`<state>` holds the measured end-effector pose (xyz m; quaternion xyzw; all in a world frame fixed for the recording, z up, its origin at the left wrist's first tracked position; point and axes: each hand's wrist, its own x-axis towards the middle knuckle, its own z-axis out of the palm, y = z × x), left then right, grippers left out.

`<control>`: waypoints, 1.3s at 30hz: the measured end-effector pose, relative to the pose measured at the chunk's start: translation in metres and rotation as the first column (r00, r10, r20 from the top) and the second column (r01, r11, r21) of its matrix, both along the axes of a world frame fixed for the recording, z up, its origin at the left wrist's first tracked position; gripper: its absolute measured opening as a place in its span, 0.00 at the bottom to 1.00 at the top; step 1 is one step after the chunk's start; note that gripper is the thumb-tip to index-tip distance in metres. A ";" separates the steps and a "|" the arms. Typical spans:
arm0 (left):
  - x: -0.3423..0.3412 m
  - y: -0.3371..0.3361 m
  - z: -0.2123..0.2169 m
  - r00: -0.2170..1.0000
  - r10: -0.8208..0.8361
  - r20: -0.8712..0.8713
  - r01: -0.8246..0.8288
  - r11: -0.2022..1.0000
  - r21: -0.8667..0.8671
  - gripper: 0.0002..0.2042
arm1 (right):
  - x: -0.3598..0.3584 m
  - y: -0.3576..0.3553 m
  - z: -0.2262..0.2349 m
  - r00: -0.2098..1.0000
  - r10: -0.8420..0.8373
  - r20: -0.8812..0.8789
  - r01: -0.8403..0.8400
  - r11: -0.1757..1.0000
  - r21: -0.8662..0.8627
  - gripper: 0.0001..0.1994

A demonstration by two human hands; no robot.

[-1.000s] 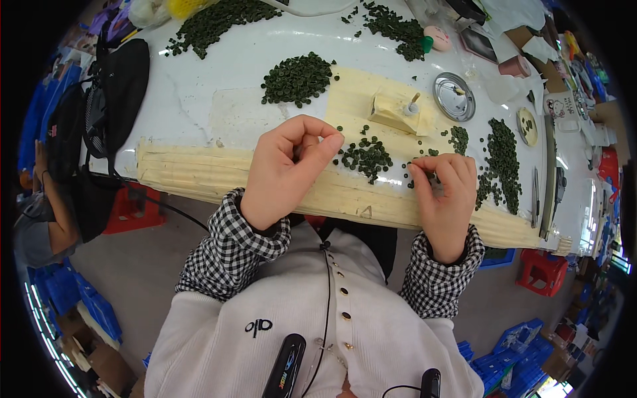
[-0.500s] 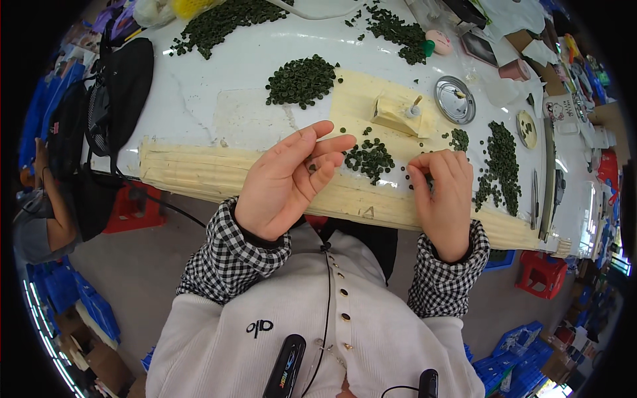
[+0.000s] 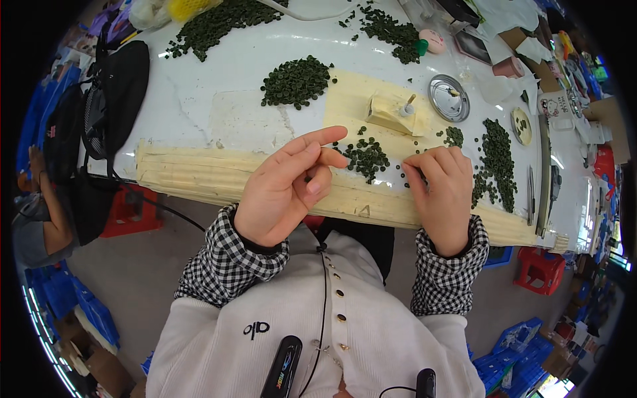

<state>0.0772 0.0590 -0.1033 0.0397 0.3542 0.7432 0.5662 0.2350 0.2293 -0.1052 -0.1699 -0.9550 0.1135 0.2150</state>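
Head view, single entry. Left hand [image 3: 282, 189]: you are lifting it off the bench edge and turning the palm up toward yourself, where a second ago it was lying knuckles-up on the pale padded strip [image 3: 192, 174]. Its fingers [image 3: 312, 142] are spreading, forefinger stretched out over the small heap of dark green pieces [image 3: 365, 156], thumb curling in toward the middle finger; whether a piece is sitting between them cannot be told (too small at this distance).

Right hand [image 3: 443, 194]: you are keeping it where it was, knuckles up at the table edge, fingertips pressed together and bearing down on the cream mat [image 3: 352, 99], just right of that small heap. A few loose green pieces are lying beside the fingertips; a pinch on any one is not visible.

Surroundings: larger green pile [image 3: 295, 81] lying farther back on the white table [image 3: 199, 73]; another spread of pieces [image 3: 496, 159] to the right; small cream block with a peg [image 3: 391, 113] on the mat; round metal lid [image 3: 449, 97] beyond it.

Reading: left hand appears to be presenting or checking a picked piece while the right is sorting.
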 end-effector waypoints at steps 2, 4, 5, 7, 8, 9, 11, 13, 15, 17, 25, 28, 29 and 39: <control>0.002 0.000 0.004 1.000 0.017 -0.018 -0.018 0.999 -0.040 0.15 | -0.003 0.000 -0.001 1.000 -0.001 0.016 0.001 0.999 0.036 0.06; 0.000 -0.002 0.000 1.000 -0.016 -0.018 0.016 1.000 -0.001 0.14 | -0.003 0.001 -0.001 1.000 -0.011 0.005 0.011 0.999 0.031 0.06; -0.001 -0.003 -0.003 0.999 -0.033 -0.019 0.033 0.999 0.018 0.14 | -0.001 0.002 0.000 1.000 -0.021 -0.014 0.021 1.000 0.008 0.06; 0.001 -0.004 -0.012 0.999 -0.038 -0.029 0.040 0.998 0.058 0.13 | 0.002 0.000 0.000 0.993 -0.070 -0.092 0.057 0.989 -0.134 0.07; 0.002 -0.003 -0.015 0.999 -0.041 -0.035 0.043 0.996 0.078 0.13 | 0.004 -0.003 -0.001 0.982 -0.118 -0.146 0.079 0.965 -0.251 0.07; 0.003 -0.002 -0.014 0.998 -0.048 -0.030 0.049 0.998 0.051 0.13 | 0.006 -0.006 -0.001 0.965 -0.176 -0.193 0.096 0.926 -0.365 0.07; 0.006 0.001 -0.013 0.998 -0.060 -0.020 0.060 0.998 -0.004 0.13 | 0.007 -0.010 -0.001 0.953 -0.187 -0.240 0.064 0.895 -0.442 0.05; 0.008 0.004 -0.011 0.998 -0.070 -0.006 0.069 0.997 -0.021 0.13 | 0.008 -0.017 -0.001 0.942 -0.211 -0.262 0.043 0.848 -0.528 0.05; 0.010 0.005 -0.009 0.996 -0.084 0.013 0.084 0.996 -0.035 0.13 | 0.008 -0.023 -0.002 0.938 -0.192 -0.288 -0.029 0.786 -0.617 0.06; 0.012 0.007 -0.009 0.994 -0.103 0.035 0.105 0.993 -0.045 0.13 | 0.003 -0.030 0.001 0.933 -0.158 -0.323 -0.102 0.744 -0.661 0.06; 0.017 0.006 -0.016 0.992 -0.109 0.068 0.106 0.993 0.046 0.13 | -0.007 -0.041 0.000 0.915 -0.141 -0.379 -0.270 0.485 -0.832 0.07; 0.017 0.005 -0.015 0.992 -0.118 0.052 0.116 0.992 0.045 0.13 | -0.008 -0.044 0.001 0.908 -0.188 -0.375 -0.285 0.382 -0.879 0.08; 0.017 0.005 -0.015 0.991 -0.123 0.047 0.121 0.992 0.047 0.13 | -0.007 -0.043 0.000 0.905 -0.180 -0.386 -0.295 0.388 -0.873 0.09; 0.018 0.005 -0.017 0.994 -0.109 0.024 0.107 0.992 0.068 0.12 | -0.008 -0.043 0.001 0.907 -0.237 -0.348 -0.303 0.204 -0.931 0.08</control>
